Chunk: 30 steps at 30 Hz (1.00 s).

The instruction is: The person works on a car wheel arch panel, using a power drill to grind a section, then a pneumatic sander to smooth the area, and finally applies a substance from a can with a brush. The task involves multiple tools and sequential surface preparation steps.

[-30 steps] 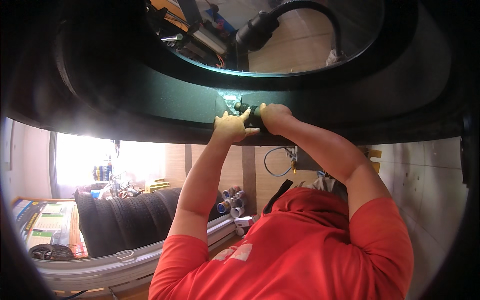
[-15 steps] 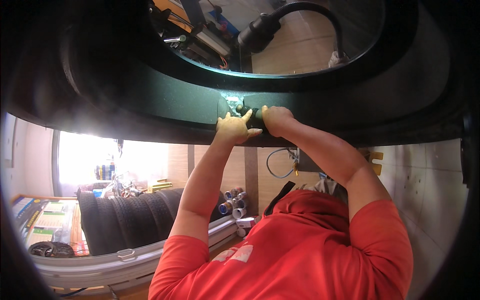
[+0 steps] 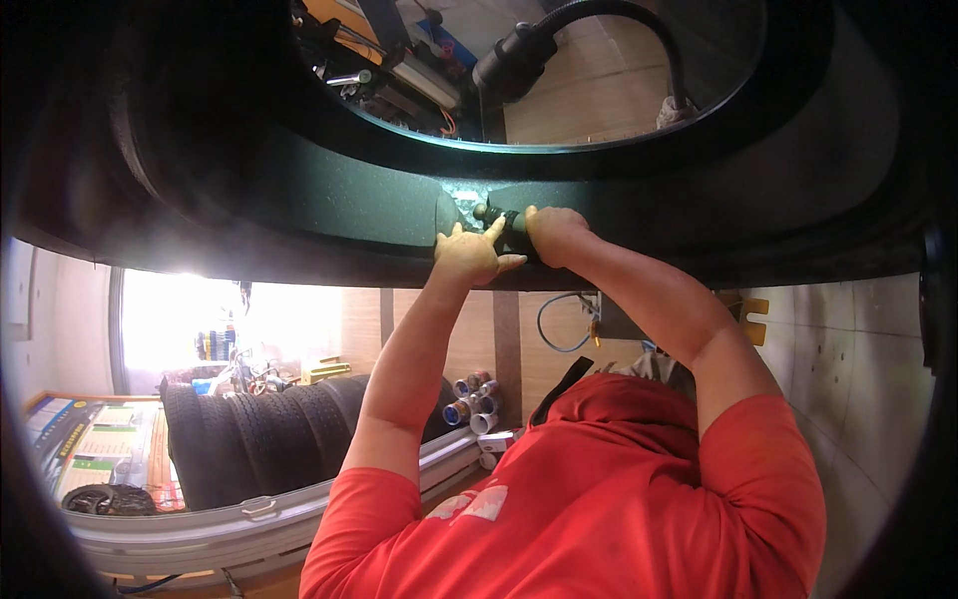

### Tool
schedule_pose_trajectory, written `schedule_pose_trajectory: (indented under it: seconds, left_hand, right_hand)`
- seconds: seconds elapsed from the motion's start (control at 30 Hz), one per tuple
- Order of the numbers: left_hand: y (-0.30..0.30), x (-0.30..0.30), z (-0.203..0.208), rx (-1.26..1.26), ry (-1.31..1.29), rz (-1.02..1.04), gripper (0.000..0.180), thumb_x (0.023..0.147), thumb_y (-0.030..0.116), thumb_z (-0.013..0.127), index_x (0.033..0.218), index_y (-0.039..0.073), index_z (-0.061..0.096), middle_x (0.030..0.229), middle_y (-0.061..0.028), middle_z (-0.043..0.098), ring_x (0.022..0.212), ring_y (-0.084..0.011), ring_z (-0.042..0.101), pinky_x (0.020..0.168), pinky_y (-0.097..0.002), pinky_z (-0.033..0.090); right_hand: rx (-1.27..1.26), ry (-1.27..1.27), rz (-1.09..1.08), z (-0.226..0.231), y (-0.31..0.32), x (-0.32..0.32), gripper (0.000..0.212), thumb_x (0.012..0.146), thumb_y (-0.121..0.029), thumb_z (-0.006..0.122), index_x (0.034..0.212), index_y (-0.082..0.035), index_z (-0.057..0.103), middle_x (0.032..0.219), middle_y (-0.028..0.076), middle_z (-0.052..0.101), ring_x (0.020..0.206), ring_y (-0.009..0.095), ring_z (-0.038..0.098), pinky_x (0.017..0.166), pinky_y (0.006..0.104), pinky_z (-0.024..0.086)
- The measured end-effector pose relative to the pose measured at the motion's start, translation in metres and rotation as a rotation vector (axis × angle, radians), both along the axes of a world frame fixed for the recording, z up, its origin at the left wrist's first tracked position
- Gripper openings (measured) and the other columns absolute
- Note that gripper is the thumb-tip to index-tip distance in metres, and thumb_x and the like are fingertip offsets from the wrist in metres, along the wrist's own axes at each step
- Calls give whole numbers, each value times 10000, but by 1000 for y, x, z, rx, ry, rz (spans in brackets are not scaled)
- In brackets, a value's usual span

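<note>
1. Right hand: fingers wrapped around a dark tool, thumb side up. The grip end is mostly hidden by the fist, so no clue what's under there.
2. Left hand: not clenched on anything. Fingers are spread against the tire, thumb sticking out to the right, index pointing up at the tool. Looks like that fingertip is touching it, but I can't swear to it.
3. The tool lies between the two hands, on the tire's inner surface, its round tip pointing left. Tip sits right at the lower part of a bright, rough-looking patch.
4. The tire itself is huge in view, curving across the whole top. Through its opening there's a lamp on a bendy black neck, plus some clutter to the left of it.
5. Further out, both bare forearms run down to a red shirt.
6. Down on the left: a row of tires on their treads, a bunch of cans just beside them, and a printed board near the edge.
7. Blue hose loops below the right hand.
</note>
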<state>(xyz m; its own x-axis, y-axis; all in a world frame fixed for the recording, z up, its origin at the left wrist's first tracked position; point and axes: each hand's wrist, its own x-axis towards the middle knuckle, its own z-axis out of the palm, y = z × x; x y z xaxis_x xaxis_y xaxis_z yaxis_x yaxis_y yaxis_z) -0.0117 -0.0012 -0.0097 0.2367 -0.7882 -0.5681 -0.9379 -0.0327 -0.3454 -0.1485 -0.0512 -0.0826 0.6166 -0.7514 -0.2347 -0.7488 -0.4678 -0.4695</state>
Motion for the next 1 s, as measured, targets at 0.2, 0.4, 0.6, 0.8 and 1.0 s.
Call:
schedule_pose_trajectory:
  seconds: [0.2, 0.4, 0.6, 0.8, 1.0]
  left_hand:
    - [2, 1, -1, -5, -6, -14, 896, 845, 802, 468, 1566, 306, 274, 1429, -169, 543, 1423, -382, 373, 1123, -529, 298]
    - [4, -2, 1, -19, -24, -50, 893, 850, 809, 443, 1557, 281, 307, 1408, -191, 553, 1396, -388, 411, 1093, -524, 344]
    - [11, 0, -1, -85, -31, -59, 857, 875, 792, 415, 1534, 247, 366, 1410, -200, 543, 1399, -345, 405, 1092, -512, 344]
    - [15, -7, -24, -366, -22, -108, 766, 865, 602, 638, 1422, 100, 477, 1339, -197, 582, 1325, -370, 478, 1061, -496, 398]
    - [3, -32, -78, -720, 480, 9, 351, 941, 205, 575, 1235, 30, 497, 1236, -225, 562, 1074, -419, 613, 862, -484, 529]
  right_hand:
    - [24, 32, 65, -1, 1, -1, 421, 788, -72, 724, 1178, -19, 576, 1049, 170, 718, 997, 325, 710, 778, 397, 583]
    - [30, 13, 22, 0, -7, -6, 399, 800, -68, 703, 1176, -25, 577, 1047, 175, 714, 1002, 336, 705, 793, 408, 578]
    - [47, -30, 11, 8, -8, -10, 374, 806, -63, 691, 1166, -25, 596, 1088, 183, 706, 1038, 344, 692, 823, 411, 571]
    - [39, 40, 73, 17, -6, -15, 349, 793, -76, 715, 1134, -37, 653, 1105, 172, 709, 1046, 324, 693, 824, 400, 573]
    - [19, 84, 86, 18, -3, -10, 355, 783, -102, 770, 1135, -83, 725, 1158, 113, 717, 1075, 268, 697, 828, 379, 577]
